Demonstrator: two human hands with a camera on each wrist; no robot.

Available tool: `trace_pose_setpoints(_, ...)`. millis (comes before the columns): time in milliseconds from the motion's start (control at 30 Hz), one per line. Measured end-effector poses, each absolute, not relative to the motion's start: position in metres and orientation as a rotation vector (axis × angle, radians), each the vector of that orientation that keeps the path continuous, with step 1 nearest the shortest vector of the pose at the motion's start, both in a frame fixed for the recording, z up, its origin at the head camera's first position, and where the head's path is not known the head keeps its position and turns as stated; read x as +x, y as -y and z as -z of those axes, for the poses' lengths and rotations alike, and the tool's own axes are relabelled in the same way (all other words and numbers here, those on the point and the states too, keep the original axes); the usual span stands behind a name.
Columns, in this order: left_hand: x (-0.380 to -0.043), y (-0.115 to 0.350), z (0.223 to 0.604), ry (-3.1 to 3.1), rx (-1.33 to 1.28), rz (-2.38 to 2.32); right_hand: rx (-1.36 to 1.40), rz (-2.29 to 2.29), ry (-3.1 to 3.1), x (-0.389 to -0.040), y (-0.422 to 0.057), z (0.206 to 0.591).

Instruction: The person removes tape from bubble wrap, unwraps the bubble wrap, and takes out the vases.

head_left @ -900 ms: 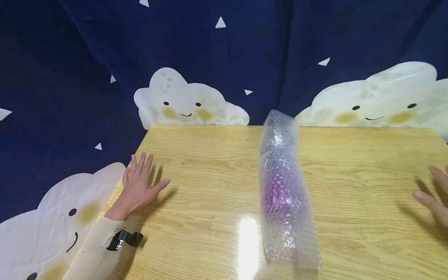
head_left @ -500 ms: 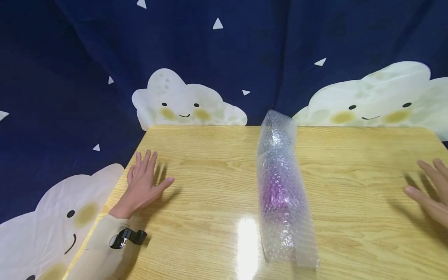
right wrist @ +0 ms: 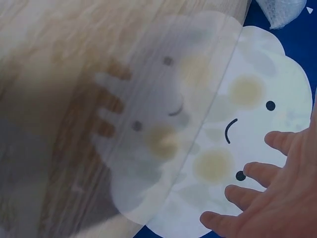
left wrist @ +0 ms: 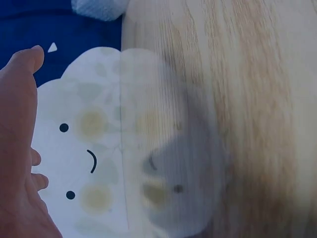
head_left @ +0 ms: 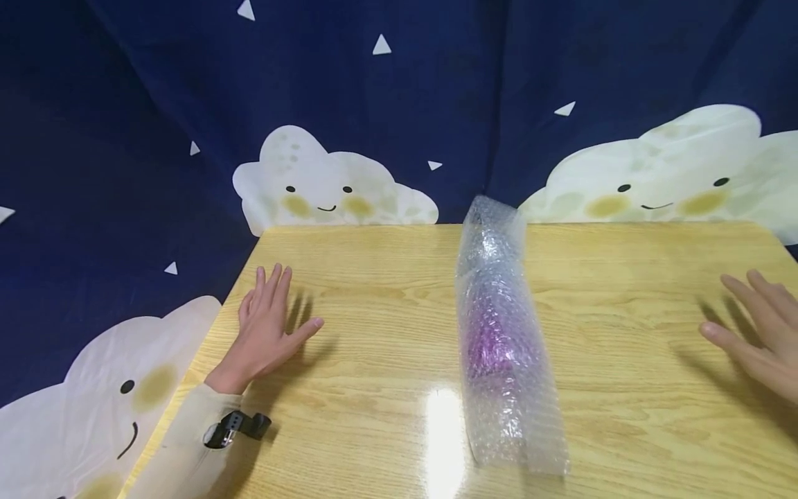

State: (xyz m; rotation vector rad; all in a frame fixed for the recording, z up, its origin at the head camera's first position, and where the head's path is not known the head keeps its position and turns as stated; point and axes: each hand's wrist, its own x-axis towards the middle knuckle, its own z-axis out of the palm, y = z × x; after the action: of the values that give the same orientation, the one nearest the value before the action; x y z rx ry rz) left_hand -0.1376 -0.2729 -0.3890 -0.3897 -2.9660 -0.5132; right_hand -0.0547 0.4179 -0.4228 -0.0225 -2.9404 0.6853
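A long strip of clear bubble wrap (head_left: 517, 402) runs lengthwise on the table, right of centre. Through its middle shows something purple (head_left: 491, 343), whose kind the plastic hides. To its left hovers my left hand (head_left: 264, 339), fingers straight and thumb spread, holding nothing. On the far right side my right hand (head_left: 763, 333) is likewise spread with nothing in it. Both hands stay apart from the wrap and cast shadows on the wood. One end of the wrap (left wrist: 101, 7) peeks into the left wrist view, and the right wrist view catches an end (right wrist: 282, 11) too.
The wooden table (head_left: 374, 312) has a bright glare patch near its front. Behind it and along the left hangs a dark blue curtain (head_left: 337, 76) with printed clouds. A black strap with a small device (head_left: 233, 428) sits on my left sleeve.
Both hands have drifted inward, the left one to the right and the right one to the left, coming further into view. The bubble wrap stays put; the head view has shifted slightly.
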Motion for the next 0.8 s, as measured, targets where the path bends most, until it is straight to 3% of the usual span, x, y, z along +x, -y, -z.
trace_pose_setpoints(800, -0.127, 0.250, 0.386, 2.939, -0.466, 0.552, 0.130, -0.566, 2.995, -0.060, -0.383, 0.401)
